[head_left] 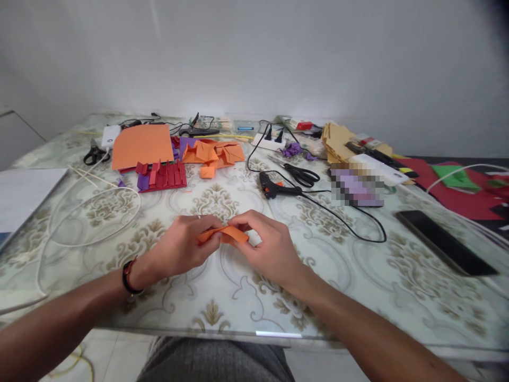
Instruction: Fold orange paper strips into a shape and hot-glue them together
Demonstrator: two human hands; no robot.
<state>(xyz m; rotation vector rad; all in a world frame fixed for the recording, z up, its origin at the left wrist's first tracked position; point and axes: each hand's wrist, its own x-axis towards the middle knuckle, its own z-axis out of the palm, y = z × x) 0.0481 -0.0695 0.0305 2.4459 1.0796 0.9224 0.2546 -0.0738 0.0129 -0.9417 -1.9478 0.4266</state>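
Between my hands, just above the front middle of the table, is a folded strip of orange paper [228,233]. My left hand [183,243] pinches its left end, and my right hand [268,246] grips the right end between thumb and fingers. The strip looks bent along its length, with part of it hidden behind my fingers. Beyond my hands lie several folded orange paper pieces [214,154] and a row of folded red pieces [163,176]. A black glue gun [278,187] rests on its side to the right of them.
Orange sheets [143,144] lie at the back left. Black-handled scissors [302,174] sit behind the glue gun, near a white power strip [269,141]. A dark phone [443,241] is at right. A white cable [97,244] loops across the left side of the patterned table [214,313].
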